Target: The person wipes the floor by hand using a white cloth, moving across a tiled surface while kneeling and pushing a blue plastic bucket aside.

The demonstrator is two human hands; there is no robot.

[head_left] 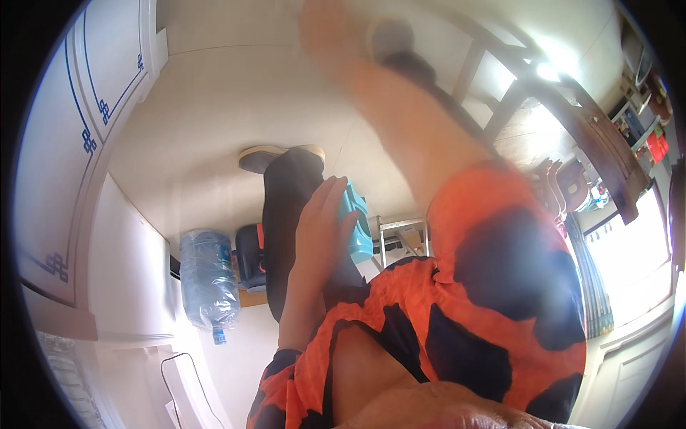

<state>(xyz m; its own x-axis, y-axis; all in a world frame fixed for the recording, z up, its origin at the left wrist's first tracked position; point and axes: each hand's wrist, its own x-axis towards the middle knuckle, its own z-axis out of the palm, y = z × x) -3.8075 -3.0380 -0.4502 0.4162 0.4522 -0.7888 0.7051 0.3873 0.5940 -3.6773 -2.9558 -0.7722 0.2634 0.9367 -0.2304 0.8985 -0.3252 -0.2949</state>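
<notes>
My left hand [316, 236] grips a turquoise plastic object [358, 225] with cut-outs in its side, low in front of my black trouser leg [289, 214]. The fingers cover part of it, so its exact kind is hidden. My bare right arm stretches far forward over the pale floor [214, 96]. At the top edge my right hand [328, 27] is blurred and partly cut off, and whether it holds anything does not show. Both arms come out of an orange and black patterned top [471, 332]. One dark shoe [260, 159] with a cream sole rests on the floor.
White cabinet doors [53, 161] with blue line patterns stand along the left. A large plastic-wrapped water bottle [206, 279] is beside a dark container [250, 257]. Brown wooden furniture [584, 139] stands on the right. A metal-framed stand [402, 222] appears behind me, and a bright window [632, 257] at right.
</notes>
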